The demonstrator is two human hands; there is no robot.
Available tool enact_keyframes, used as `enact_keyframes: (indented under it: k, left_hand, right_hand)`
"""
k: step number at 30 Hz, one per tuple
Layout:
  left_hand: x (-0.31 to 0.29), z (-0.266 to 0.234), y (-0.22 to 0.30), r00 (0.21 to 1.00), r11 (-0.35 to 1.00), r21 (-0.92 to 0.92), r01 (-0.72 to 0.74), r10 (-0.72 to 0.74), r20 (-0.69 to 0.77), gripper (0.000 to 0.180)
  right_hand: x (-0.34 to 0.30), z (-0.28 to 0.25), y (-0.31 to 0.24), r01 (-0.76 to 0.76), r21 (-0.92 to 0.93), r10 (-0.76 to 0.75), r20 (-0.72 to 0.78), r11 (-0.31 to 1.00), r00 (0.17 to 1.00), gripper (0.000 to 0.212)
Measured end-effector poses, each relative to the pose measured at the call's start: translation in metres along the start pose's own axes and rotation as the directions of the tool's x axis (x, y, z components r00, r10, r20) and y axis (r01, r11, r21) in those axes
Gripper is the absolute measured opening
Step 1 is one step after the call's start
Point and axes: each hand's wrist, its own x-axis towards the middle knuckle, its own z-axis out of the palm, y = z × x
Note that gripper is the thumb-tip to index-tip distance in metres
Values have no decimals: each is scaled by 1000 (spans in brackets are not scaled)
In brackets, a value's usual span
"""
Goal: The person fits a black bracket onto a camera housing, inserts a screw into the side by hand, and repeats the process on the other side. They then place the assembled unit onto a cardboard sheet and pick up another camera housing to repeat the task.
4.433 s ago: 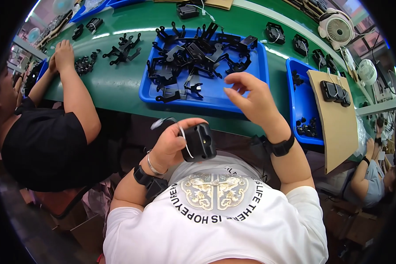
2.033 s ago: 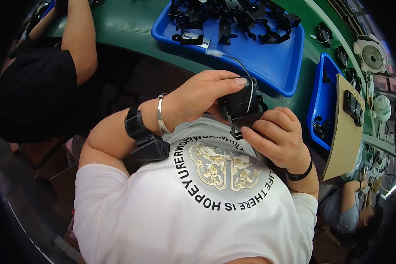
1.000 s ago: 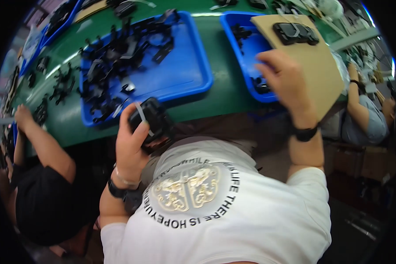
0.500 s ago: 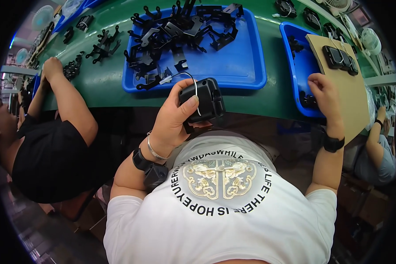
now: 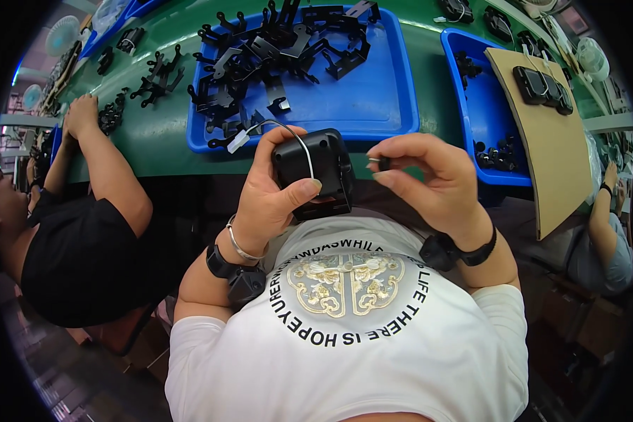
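Note:
My left hand (image 5: 271, 186) is closed round a black box-shaped plastic housing (image 5: 309, 158), thumb on its top face. From the housing a white cable runs over my fingers to a white plug (image 5: 238, 141). To its right, my right hand (image 5: 443, 183) pinches a small black knob screw (image 5: 382, 163) between thumb and fingertips. A short metal shank on the screw points left toward the housing, and a gap separates the two.
A large blue tray (image 5: 380, 105) ahead holds a heap of black brackets (image 5: 274, 53). At right, another blue tray (image 5: 471, 112) contains small black knobs (image 5: 498, 156); a cardboard sheet (image 5: 563, 162) partly covers it, with black housings (image 5: 541, 88) on top. A co-worker's arm (image 5: 112, 155) rests on the table at left.
My right hand has come from the right-hand tray to beside the housing, now showing a small knob screw in its pinch. The housing has turned slightly in my left hand.

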Motion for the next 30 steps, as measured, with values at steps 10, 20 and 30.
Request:
enact_keyframes:
  k: [10,20,30]
  left_hand:
    - [-2,-1,1,1000,998,64,3,-2,-24,61]
    - [-1,-1,-2,995,994,55,99,-98,-15,61]
    - [2,-4,-6,999,982,190,16,-24,38,65]
  right_hand:
    - [13,8,19,329,-327,-283,181,886,942,25]
    - [7,10,24,273,-264,-245,133,925,960,23]
    - [5,11,33,434,-342,-403,160,834,901,24]
